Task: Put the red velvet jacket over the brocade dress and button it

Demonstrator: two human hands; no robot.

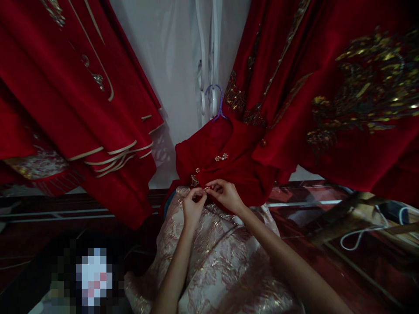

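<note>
A red velvet jacket point(229, 148) hangs on a blue hanger point(216, 102) from a white door handle, above a pale pink and gold brocade skirt point(222, 261). Pearl buttons point(221, 157) run down its front. My left hand point(193, 205) and my right hand point(225, 194) meet at the jacket's lower front, fingers pinched together on a small pearl fastening point(207, 189). The fingertips of both hands touch there.
Red embroidered garments hang at the left point(75, 100) and at the right point(343, 96), close on both sides. A white door point(176, 56) stands behind. A dark red glossy floor point(327, 226) lies below, with a wooden piece and white cord point(363, 226) at the right. A blurred patch sits at the lower left.
</note>
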